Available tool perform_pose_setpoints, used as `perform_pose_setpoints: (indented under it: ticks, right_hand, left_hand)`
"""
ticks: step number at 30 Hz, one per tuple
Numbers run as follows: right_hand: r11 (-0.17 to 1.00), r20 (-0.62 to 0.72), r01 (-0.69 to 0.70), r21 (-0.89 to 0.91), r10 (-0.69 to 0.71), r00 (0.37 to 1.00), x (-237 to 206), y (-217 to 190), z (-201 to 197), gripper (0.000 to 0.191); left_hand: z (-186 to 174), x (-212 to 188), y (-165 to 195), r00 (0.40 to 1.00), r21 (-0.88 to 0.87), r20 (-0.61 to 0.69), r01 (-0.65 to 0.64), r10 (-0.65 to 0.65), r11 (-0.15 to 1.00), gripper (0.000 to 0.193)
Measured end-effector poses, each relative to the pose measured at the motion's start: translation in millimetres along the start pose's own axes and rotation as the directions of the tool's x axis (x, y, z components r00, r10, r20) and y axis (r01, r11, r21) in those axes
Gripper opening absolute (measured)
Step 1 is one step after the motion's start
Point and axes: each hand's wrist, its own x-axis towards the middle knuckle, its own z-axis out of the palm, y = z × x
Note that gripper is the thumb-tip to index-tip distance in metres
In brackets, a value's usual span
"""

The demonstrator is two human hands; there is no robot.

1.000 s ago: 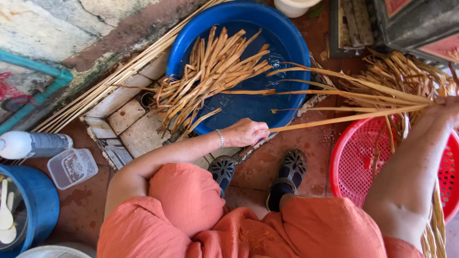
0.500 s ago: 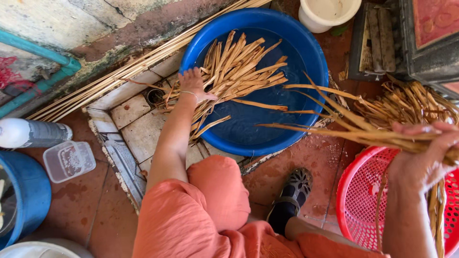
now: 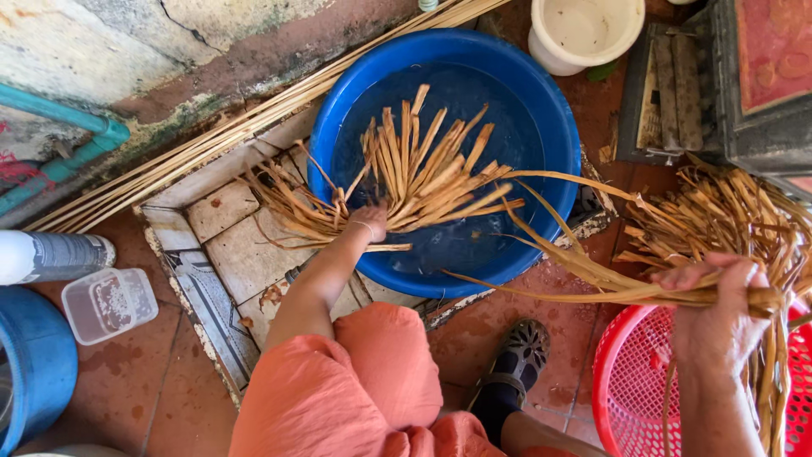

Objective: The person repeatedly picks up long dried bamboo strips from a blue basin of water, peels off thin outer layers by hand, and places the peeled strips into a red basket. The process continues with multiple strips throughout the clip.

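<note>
Left hand (image 3: 370, 222) laid on fan of soaked strips (image 3: 423, 173) at near rim of blue basin (image 3: 558, 127); fingers hidden among strips, grip cannot be told. Strips spread from hand across water, some hung over rim onto tiled drain (image 3: 233, 245). Right hand (image 3: 717, 317) closed around bundle of long strips (image 3: 626, 292), held above red basket (image 3: 626, 398), well apart from basin.

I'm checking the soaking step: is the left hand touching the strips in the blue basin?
Touching. The head view shows the left hand pressed into the fanned strips over the blue basin rim.
</note>
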Motion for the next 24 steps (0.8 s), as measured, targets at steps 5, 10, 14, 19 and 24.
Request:
perform_pose_setpoints:
  ticks: [5, 10, 14, 19, 24]
  right_hand:
    - [0.991, 0.028, 0.033, 0.129, -0.036, 0.999, -6, -20, 2, 0.029]
    - [0.965, 0.156, 0.027, 0.262, -0.07, 0.985, 14, -54, -8, 0.027]
    - [0.987, 0.309, 0.156, 0.027, -0.157, 0.938, 28, -86, 32, 0.021]
    - [0.915, 0.481, 0.357, -0.186, -0.232, 0.846, 28, -127, 107, 0.013]
    - [0.902, 0.402, 0.399, -0.165, -0.308, 0.862, 15, -95, 160, 0.007]
  left_hand:
    - [-63, -5, -6, 0.871, -0.084, -0.491, -0.079, 0.028, 0.993, 0.018]
    - [-153, -71, -12, 0.525, 0.151, -0.816, -0.209, 0.241, 0.966, 0.041]
    - [-174, -126, -9, 0.419, 0.311, -0.839, -0.156, 0.348, 0.937, 0.031]
    - [-142, -156, -19, 0.696, 0.353, -0.672, -0.002, 0.255, 0.936, 0.081]
    - [-83, -141, -28, 0.961, 0.623, -0.272, 0.128, 0.06, 0.772, 0.097]
